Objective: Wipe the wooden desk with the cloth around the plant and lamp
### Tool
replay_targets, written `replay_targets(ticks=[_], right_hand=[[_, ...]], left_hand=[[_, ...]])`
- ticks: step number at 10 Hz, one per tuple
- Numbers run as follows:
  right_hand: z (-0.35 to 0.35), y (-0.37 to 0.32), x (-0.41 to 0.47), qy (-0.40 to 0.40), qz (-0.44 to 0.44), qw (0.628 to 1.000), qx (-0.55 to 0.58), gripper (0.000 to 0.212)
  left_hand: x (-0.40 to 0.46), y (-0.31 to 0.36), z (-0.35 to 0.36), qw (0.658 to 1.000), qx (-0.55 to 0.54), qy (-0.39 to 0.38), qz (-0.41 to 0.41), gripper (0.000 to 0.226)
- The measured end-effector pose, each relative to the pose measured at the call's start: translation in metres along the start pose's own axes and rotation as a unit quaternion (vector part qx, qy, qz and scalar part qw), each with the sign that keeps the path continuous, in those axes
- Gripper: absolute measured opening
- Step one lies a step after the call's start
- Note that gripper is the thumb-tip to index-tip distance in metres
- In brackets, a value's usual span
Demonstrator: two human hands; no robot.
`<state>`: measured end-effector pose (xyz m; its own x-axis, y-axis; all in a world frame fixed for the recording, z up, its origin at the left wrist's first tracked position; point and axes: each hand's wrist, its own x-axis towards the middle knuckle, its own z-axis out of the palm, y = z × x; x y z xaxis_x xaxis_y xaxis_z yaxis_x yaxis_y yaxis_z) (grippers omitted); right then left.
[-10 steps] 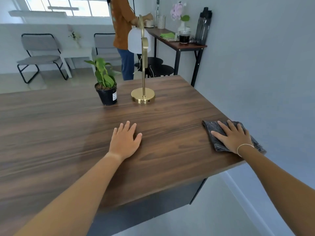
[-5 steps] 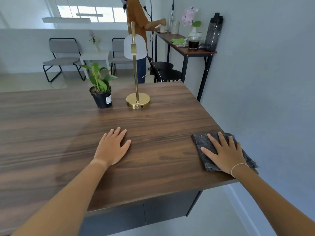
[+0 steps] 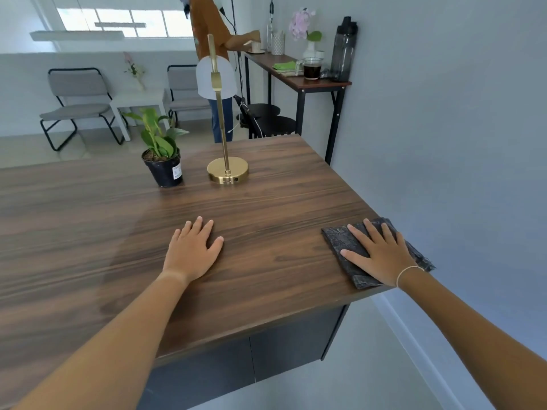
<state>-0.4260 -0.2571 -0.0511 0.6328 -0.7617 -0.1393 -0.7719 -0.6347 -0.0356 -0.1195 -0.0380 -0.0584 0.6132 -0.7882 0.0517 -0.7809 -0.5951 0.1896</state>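
Nothing of mine has really shifted since a moment ago: both palms stay flat on the wooden desk (image 3: 266, 202), though my view has swung a little, so the plant and lamp now sit nearer the frame's centre. Nearest me, at lower right, my right hand (image 3: 381, 255) lies spread, fingers straight and slightly fanned, pressing down on the dark folded cloth (image 3: 340, 239) rather than gripping it; the cloth rests at the desk's right edge, one corner hanging just over. Toward the lower middle, my left hand (image 3: 192, 250) rests open on bare wood, holding nothing. Farther up the desk, the plant (image 3: 162, 156) in its black pot stands just beside the brass lamp (image 3: 227, 171), apart from it. Beyond, at upper middle, a person (image 3: 207, 28) stands at a side table (image 3: 296, 78).
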Motion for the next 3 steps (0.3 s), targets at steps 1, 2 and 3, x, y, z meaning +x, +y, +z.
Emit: replay_targets(ticks=[1,2,3], right_hand=[[-0.012,-0.005,0.001,-0.004,0.006,0.998,0.06,0.097],[-0.025,-0.032,0.007,0.059,-0.044,0.993,0.088,0.095],[-0.026,-0.068,0.019,0.044,-0.125,0.986,0.106,0.08]], left_hand=[[-0.002,0.0,-0.001,1.0,-0.012,-0.003,-0.003,0.06],[-0.003,0.0,0.0,1.0,-0.015,0.001,0.003,0.061],[-0.003,0.005,0.007,0.999,-0.024,-0.01,0.019,0.061]])
